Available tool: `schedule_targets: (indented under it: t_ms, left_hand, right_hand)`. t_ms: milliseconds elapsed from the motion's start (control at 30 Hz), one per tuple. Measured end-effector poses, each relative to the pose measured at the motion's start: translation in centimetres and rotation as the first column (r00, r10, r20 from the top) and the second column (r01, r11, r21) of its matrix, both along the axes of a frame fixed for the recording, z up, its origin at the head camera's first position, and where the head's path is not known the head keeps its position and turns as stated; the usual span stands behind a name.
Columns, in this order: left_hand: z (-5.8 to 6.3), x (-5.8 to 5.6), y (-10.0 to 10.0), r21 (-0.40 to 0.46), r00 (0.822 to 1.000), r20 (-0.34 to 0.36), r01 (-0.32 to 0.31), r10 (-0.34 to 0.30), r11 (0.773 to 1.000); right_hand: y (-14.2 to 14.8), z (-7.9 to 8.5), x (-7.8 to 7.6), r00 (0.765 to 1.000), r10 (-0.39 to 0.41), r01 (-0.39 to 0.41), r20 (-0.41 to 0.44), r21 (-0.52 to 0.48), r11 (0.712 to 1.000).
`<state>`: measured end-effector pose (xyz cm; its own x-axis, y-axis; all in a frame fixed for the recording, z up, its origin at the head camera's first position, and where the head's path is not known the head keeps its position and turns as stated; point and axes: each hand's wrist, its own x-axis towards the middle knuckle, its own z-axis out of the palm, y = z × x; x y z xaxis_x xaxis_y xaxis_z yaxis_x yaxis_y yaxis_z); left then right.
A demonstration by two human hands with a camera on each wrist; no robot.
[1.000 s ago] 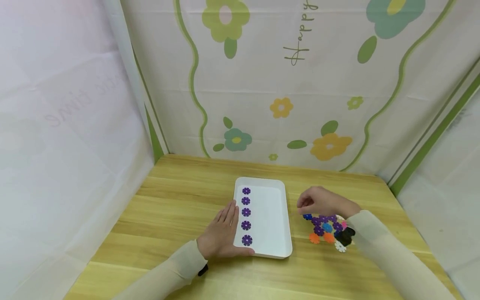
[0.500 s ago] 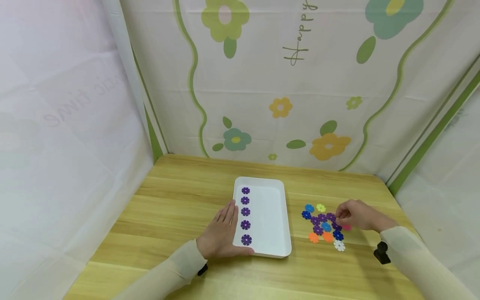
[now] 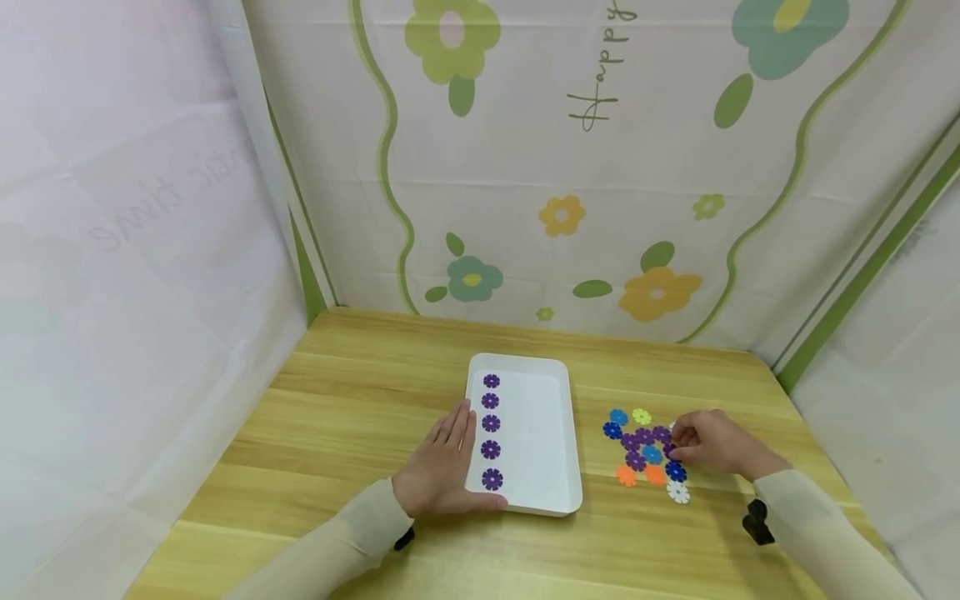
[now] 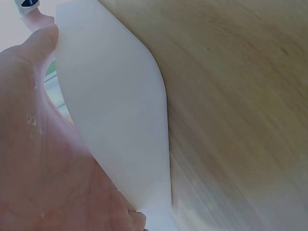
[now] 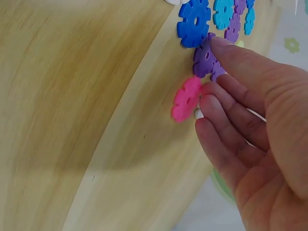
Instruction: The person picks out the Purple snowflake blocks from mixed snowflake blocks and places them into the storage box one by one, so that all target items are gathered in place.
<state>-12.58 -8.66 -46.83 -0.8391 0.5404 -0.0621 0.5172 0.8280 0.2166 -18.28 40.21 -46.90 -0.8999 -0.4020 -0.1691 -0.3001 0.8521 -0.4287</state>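
My left hand [image 3: 437,468] rests at the near left corner of a white tray [image 3: 536,437], fingers straight along its left rim and thumb along the front. In the left wrist view this hand lies against the tray's side wall [image 4: 118,101]. A column of purple snowflake discs [image 3: 491,423] lies inside along the tray's left side. My right hand [image 3: 716,443] is at the right of a loose group of colored discs. In the right wrist view, its thumb and index finger pinch the edge of a tilted purple snowflake disc [image 5: 203,60]. A pink disc [image 5: 186,99] lies beside its fingertips.
Around the right hand lie blue discs [image 3: 676,471], orange discs [image 3: 626,475], a yellow disc [image 3: 642,416] and a white disc [image 3: 678,492]. The wooden table [image 3: 360,392] meets a flower-patterned curtain [image 3: 510,167] at the back.
My right hand has moved right from near the tray to the disc group, then slightly down, its fingers now at a purple disc. My left hand and the tray have stayed put.
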Motion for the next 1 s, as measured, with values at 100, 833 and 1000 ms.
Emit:
schedule_targets:
  t_ms: [100,833,1000]
  left_hand:
    - [0.0,0.0,0.0,-0.003,1.000,0.002,0.001,-0.001,1.000]
    - [0.2,-0.1,0.1,-0.008,1.000,0.011,-0.003,0.003,1.000]
    - [0.1,-0.1,0.1,-0.017,1.000,0.004,-0.004,0.004,1.000]
  right_hand:
    - [-0.3,0.0,-0.1,1.000,-0.018,0.018,0.006,0.024,1.000]
    - [-0.7,1.3,-0.8,0.996,-0.022,0.027,0.084,-0.059,0.998]
    - [-1.2,2.6,-2.0,0.996,-0.021,0.026,0.084,-0.067,0.997]
